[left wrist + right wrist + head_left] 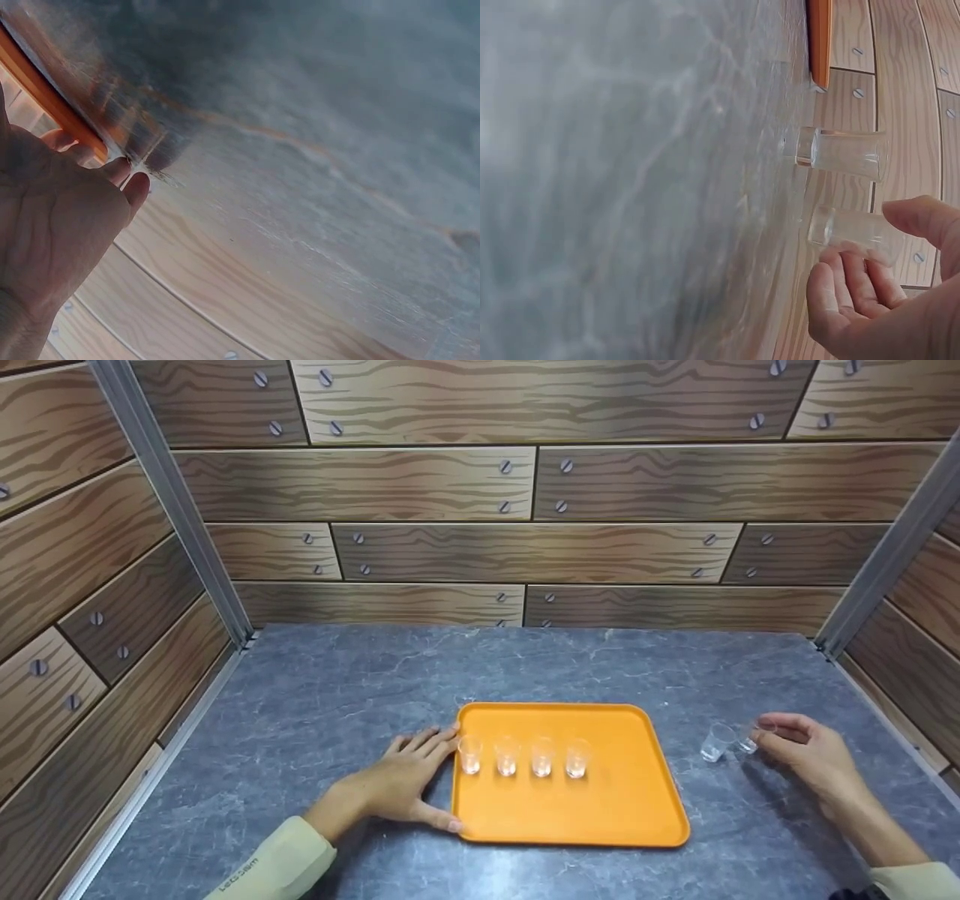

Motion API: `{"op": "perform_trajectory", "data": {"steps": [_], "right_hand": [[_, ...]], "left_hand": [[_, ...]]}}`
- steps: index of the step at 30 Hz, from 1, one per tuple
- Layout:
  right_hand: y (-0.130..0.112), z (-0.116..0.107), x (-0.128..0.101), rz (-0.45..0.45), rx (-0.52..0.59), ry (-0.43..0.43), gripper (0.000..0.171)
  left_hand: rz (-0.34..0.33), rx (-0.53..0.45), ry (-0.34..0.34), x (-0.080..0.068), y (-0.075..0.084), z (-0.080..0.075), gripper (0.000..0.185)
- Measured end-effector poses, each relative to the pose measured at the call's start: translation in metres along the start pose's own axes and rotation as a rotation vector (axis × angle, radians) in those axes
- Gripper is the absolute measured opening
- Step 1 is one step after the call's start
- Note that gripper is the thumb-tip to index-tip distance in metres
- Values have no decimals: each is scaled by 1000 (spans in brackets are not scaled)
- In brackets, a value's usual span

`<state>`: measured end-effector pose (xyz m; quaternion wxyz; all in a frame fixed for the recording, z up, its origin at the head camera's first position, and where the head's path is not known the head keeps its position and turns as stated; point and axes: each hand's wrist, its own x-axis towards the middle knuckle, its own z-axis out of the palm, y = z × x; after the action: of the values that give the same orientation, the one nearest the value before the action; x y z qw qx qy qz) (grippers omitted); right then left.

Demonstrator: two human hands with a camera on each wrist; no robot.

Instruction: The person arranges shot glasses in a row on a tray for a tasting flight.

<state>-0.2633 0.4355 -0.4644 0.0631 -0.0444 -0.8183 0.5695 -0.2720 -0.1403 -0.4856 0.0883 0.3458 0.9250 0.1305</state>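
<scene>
An orange tray (630, 810) lies on the table with several small clear shot glasses (542, 761) in a row across it. My left hand (401, 784) rests at its left side, fingers extended along the rim and the thumb at the near left corner. In the left wrist view, the fingertips of that hand (60, 217) touch the tray's edge (45, 90). To the right of the tray, my right hand (814, 757) holds a clear shot glass (847, 229) between thumb and fingers, close to the tabletop. Just left of it another shot glass (716, 744) stands upright.
The blue-grey marbled table (360, 675) is enclosed by wood-patterned panels (525, 551) at the back and both sides. Metal posts (172, 502) rise at the rear corners.
</scene>
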Motion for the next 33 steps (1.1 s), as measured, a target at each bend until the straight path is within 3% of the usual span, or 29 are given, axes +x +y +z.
{"op": "perform_trajectory", "data": {"steps": [13,19,26,33], "right_hand": [[-8,9,-6,-78,174,143,20],[-13,20,-11,-118,251,158,23],[-19,30,-16,-126,224,172,26],[-25,40,-19,-137,273,173,30]], "left_hand": [[-3,1,-6,0,-2,1,122],[-5,-12,-10,0,-2,2,121],[0,-5,-1,0,-2,2,121],[1,2,1,0,-1,1,122]]}}
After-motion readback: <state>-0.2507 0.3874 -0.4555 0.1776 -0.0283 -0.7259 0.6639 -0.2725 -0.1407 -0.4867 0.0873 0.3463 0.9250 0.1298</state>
